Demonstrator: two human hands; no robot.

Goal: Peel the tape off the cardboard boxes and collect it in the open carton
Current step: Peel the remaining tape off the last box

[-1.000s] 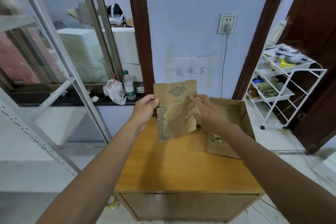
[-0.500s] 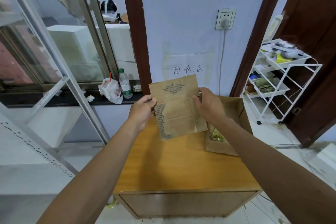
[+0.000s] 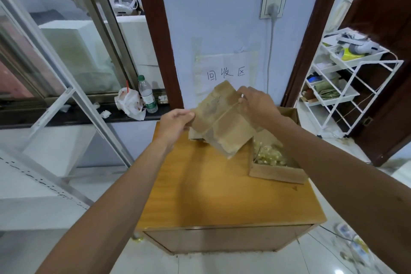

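A flattened brown cardboard piece (image 3: 224, 127) hangs tilted above the back of the wooden cabinet top (image 3: 218, 189). My left hand (image 3: 175, 125) grips its left edge. My right hand (image 3: 255, 104) pinches its upper right edge, where a strip of clear tape (image 3: 222, 115) runs diagonally across the cardboard. The open carton (image 3: 278, 171) sits on the cabinet's right side and holds a heap of crumpled yellowish tape (image 3: 270, 155). My right forearm hides part of the carton.
A white wire rack (image 3: 347, 87) with clutter stands at the right by a dark door frame. On the window ledge at the left are a plastic bottle (image 3: 147, 95) and a white bag (image 3: 130, 104). A labelled sheet (image 3: 225, 73) and a plugged socket (image 3: 273, 4) are on the wall.
The cardboard has been turned and tilted from facing me flat to a slanted position. My right hand rose to its upper right edge. The view shifted down and the carton's tape heap now shows.
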